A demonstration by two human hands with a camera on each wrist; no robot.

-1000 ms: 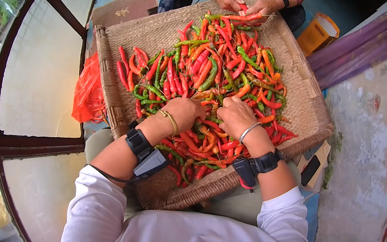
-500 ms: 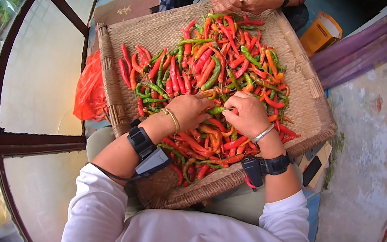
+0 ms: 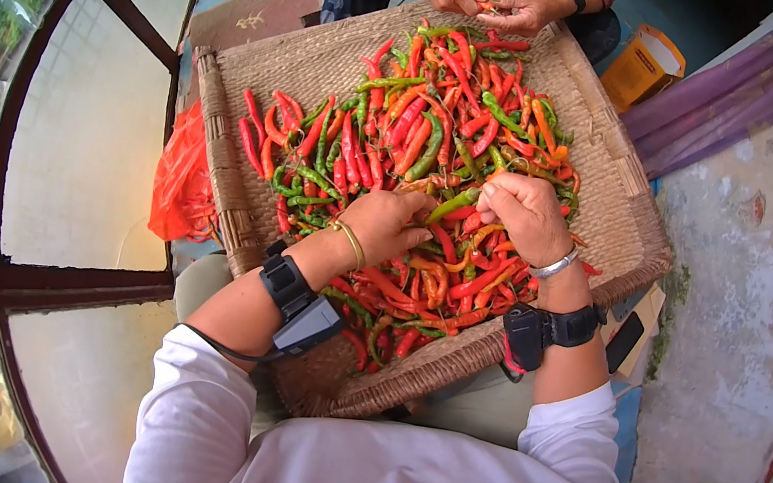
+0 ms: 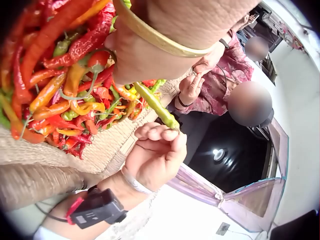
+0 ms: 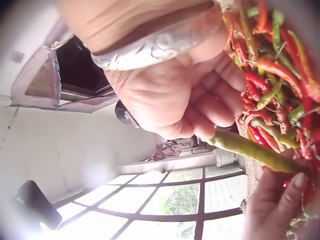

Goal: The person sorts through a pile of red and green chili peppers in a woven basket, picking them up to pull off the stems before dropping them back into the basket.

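A light green pepper spans the gap between both hands above the pile of red, orange and green peppers. My left hand holds its lower end between thumb and fingers; in the right wrist view that end of the pepper meets the left thumb and fingers. My right hand pinches the other end, at the stem, with thumb and curled fingers, as the left wrist view also shows with the right hand at the pepper's tip. The peppers lie on a woven tray.
Across the tray, another person's hands hold a red pepper. A red plastic bag lies left of the tray, beside the windows. At the right are an orange box, a purple curtain, a wall and a dark phone.
My right hand has moved right and slightly up, and the green pepper now shows between my hands. My left hand has shifted a little right. The other person's hands have parted slightly, showing a red pepper.
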